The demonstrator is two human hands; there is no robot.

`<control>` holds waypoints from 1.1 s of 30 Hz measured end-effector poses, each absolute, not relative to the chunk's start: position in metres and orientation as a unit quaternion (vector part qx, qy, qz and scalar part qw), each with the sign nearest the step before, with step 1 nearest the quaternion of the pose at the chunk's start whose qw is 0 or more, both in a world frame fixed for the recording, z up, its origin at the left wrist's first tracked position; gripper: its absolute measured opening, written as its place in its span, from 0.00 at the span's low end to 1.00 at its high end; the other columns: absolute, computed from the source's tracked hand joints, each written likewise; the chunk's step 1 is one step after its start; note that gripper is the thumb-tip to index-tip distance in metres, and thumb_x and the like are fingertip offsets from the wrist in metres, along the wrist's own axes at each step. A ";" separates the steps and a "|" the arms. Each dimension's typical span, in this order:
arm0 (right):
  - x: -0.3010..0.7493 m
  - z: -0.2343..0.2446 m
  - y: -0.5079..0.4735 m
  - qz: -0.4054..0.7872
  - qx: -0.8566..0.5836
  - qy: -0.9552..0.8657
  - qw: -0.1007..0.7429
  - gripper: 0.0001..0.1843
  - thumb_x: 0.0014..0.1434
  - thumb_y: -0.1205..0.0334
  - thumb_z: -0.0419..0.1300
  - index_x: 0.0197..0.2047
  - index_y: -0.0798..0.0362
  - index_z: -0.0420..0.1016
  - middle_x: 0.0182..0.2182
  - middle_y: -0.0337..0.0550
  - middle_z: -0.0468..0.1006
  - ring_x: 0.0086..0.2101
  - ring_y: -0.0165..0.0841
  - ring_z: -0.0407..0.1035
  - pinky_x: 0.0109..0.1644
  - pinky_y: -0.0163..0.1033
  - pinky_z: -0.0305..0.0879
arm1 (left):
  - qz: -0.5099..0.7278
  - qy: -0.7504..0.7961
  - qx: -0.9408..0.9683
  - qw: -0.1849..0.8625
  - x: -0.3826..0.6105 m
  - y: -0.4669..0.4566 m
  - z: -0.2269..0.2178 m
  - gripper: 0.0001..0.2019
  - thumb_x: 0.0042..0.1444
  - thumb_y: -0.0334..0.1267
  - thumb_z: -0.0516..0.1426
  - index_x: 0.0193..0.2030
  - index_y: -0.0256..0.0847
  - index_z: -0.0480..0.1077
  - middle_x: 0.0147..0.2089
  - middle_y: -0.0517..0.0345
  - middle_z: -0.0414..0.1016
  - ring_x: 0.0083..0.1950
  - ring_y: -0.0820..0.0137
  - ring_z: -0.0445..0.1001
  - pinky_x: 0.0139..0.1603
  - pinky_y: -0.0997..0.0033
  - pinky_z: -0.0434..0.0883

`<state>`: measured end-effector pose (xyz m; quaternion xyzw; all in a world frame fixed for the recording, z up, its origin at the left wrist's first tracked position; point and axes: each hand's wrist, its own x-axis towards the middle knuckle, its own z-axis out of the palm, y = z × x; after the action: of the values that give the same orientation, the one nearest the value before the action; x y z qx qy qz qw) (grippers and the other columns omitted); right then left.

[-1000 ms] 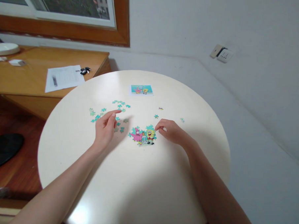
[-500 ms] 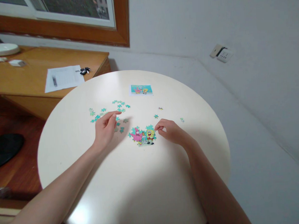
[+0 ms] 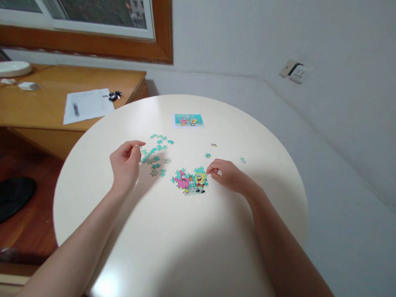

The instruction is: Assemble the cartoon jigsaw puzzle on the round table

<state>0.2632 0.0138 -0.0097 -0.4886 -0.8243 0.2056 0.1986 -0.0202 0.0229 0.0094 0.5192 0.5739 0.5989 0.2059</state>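
A partly joined cartoon puzzle (image 3: 190,180) lies near the middle of the round cream table (image 3: 189,254). My right hand (image 3: 227,173) rests at its right edge, fingers curled with thumb and forefinger pinched together; what they hold is hidden. My left hand (image 3: 124,162) hovers over the left end of a scatter of loose teal pieces (image 3: 157,150), thumb and forefinger pinched, their contents too small to make out. A small printed reference picture (image 3: 188,119) lies at the table's far side.
A few stray pieces (image 3: 207,155) lie right of the scatter. A wooden desk (image 3: 45,98) at the back left carries a paper sheet (image 3: 87,105), keys (image 3: 115,95) and a white plate (image 3: 7,68). A wall socket (image 3: 295,70) sits at the right.
My left hand has moved left and lifted, its fingers closing from stretched out into a pinch. My right hand has stayed at the puzzle's edge. The view shifted slightly.
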 end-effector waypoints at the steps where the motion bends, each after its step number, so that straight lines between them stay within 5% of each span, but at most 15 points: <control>1: 0.263 -0.010 0.014 0.204 -0.489 -0.824 0.199 0.14 0.49 0.77 0.51 0.29 0.53 0.76 0.30 0.43 0.78 0.32 0.31 0.71 0.40 0.35 0.65 | 0.606 0.574 0.512 0.203 -0.022 0.025 0.010 0.09 0.52 0.38 0.53 0.30 0.39 0.73 0.17 0.65 0.58 0.20 0.75 0.56 0.22 0.73 0.54; 16: 0.264 -0.014 0.017 0.174 -0.517 -0.807 0.226 0.12 0.51 0.74 0.50 0.30 0.54 0.75 0.30 0.44 0.78 0.32 0.33 0.71 0.39 0.37 0.65 | 0.701 0.530 0.439 0.187 -0.043 0.039 0.015 0.03 0.48 0.28 0.57 0.30 0.35 0.73 0.16 0.68 0.59 0.19 0.80 0.55 0.21 0.77 0.51; 33: 0.268 -0.019 0.022 0.142 -0.521 -0.794 0.279 0.10 0.51 0.72 0.51 0.30 0.53 0.73 0.29 0.44 0.77 0.31 0.33 0.71 0.40 0.37 0.66 | 0.747 0.539 0.318 0.226 -0.058 0.051 0.024 0.13 0.53 0.18 0.44 0.29 0.41 0.58 0.12 0.74 0.51 0.14 0.78 0.54 0.19 0.79 0.55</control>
<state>0.2680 0.0219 -0.0187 -0.5206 -0.7945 0.1420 0.2787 -0.0583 0.0507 0.0236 0.3180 0.5386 0.7469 0.2260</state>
